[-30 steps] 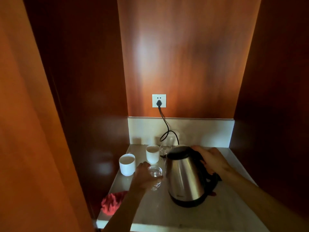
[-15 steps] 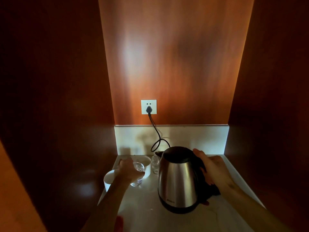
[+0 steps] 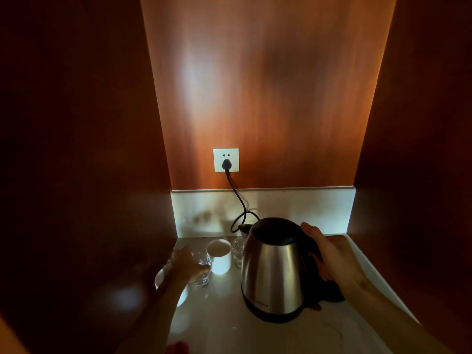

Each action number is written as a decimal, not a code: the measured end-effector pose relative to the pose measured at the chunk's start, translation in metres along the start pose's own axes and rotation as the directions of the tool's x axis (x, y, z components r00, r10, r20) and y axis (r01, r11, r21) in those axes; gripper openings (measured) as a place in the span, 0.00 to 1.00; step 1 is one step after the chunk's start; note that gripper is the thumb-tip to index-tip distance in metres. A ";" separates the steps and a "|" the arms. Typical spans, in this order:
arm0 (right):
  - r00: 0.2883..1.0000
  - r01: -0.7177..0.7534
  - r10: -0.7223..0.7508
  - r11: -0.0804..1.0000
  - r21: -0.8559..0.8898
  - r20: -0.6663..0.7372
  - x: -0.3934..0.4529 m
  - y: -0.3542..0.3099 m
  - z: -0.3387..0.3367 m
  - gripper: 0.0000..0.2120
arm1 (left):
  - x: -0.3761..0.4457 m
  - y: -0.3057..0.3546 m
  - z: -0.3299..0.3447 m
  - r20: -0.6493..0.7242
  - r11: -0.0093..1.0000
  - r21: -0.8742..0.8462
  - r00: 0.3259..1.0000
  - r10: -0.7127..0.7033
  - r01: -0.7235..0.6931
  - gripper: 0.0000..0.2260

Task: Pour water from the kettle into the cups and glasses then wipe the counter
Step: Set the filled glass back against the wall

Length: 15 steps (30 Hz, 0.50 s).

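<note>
Gripping the kettle (image 3: 274, 272) handle, my left fingers (image 3: 201, 273) holding a glass (image 3: 201, 269); I should tilt slowly toward it.

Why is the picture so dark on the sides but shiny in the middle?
In the head view, light falls only on the middle wood panel, leaving a soft glare patch there, while the side walls stay in deep shadow; the steel kettle shows a bright streak, the white cup glows, and the wide lens makes the straight wall edges lean.
</note>
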State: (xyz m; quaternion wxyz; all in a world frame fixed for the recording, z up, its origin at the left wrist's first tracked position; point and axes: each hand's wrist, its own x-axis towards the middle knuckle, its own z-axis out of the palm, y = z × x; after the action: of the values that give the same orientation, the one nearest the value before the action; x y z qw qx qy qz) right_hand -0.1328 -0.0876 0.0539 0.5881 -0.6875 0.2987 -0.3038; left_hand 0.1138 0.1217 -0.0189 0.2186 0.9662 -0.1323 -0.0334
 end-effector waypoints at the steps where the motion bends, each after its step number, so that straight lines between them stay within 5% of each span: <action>1: 1.000 0.004 -0.004 1.000 -0.009 -0.009 0.001 -0.001 0.002 0.30 | 0.000 -0.001 0.000 0.008 1.000 -0.011 1.000 -0.002 0.002 0.34; 5: 0.999 0.004 -0.006 0.998 -0.060 -0.036 0.002 -0.008 0.010 0.31 | 0.004 -0.006 -0.003 0.069 0.999 -0.028 0.997 0.023 -0.022 0.37; 10: 1.000 0.011 -0.011 0.998 -0.068 -0.009 -0.002 -0.019 0.013 0.30 | 0.004 -0.016 -0.010 0.189 0.981 0.159 0.979 0.078 -0.109 0.49; 15: 1.000 0.011 -0.011 0.998 -0.064 0.000 -0.009 -0.028 0.014 0.30 | -0.004 -0.028 -0.013 0.191 0.971 0.221 0.980 0.048 -0.091 0.45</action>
State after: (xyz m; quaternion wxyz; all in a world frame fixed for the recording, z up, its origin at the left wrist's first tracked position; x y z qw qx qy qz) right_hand -0.1264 -0.0679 0.0788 0.5642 -0.7074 0.3045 -0.2974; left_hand 0.1185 0.1525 -0.0192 0.0940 0.9725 -0.1887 -0.0994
